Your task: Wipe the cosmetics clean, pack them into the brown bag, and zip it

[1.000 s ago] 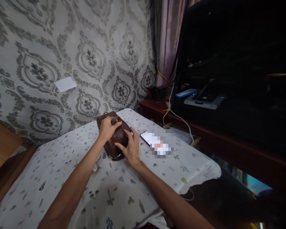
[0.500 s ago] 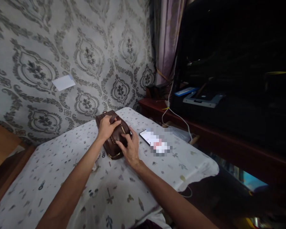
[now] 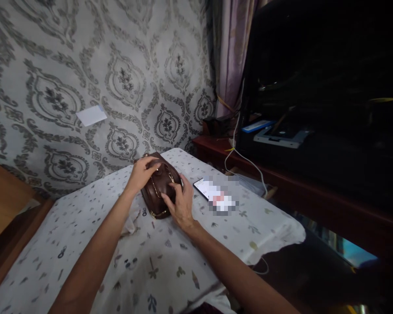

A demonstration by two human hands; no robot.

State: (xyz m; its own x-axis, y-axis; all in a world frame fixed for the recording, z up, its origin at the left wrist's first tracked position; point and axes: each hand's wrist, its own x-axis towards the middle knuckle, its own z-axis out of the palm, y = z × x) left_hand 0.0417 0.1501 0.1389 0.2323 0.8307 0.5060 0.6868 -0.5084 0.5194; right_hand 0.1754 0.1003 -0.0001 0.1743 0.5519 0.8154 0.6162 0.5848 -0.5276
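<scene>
A dark brown leather handbag (image 3: 162, 185) with gold-coloured zips lies on the patterned white cloth. Across its far left part rests my left hand (image 3: 142, 173), thumb and fingers closed in near a small strap or tab on the top; the fingertips partly hide it. My right hand (image 3: 182, 205) grips the bag's near right side, its thumb on the top face and its fingers along the right edge. Just right of the bag lies a lit phone (image 3: 208, 191), its screen partly pixelated.
The cloth-covered table (image 3: 94, 218) stands against a patterned wall. A dark red cabinet (image 3: 212, 144) carries a large black screen (image 3: 314, 65) on the right. A white cable (image 3: 249, 163) hangs beside the table. At left is a wooden board (image 3: 6, 196).
My left hand has shifted slightly back to the left over the bag's top, and the strap that stood up by its fingers is less visible. My right hand keeps its hold.
</scene>
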